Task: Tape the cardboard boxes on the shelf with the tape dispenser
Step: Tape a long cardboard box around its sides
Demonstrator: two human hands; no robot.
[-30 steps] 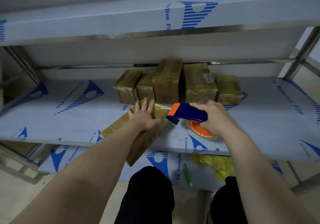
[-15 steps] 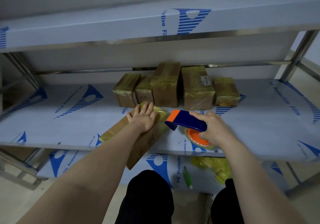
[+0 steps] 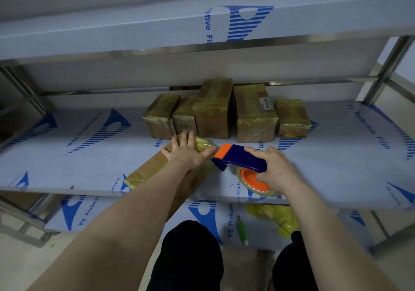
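Pinned box (image 3: 152, 167) under left hand (image 3: 187, 155), fingers (image 3: 183, 137) spread; gripped dispenser (image 3: 242, 159) in right hand (image 3: 278, 171), just right of box's far end.

The right hand (image 3: 277, 170) is drawing the tape dispenser (image 3: 241, 158) off the taped end of the near box (image 3: 151, 168), its orange nose dropping just beside the corner. The left hand (image 3: 186, 155) is flattening on the box top, thumb stretching toward that nose.
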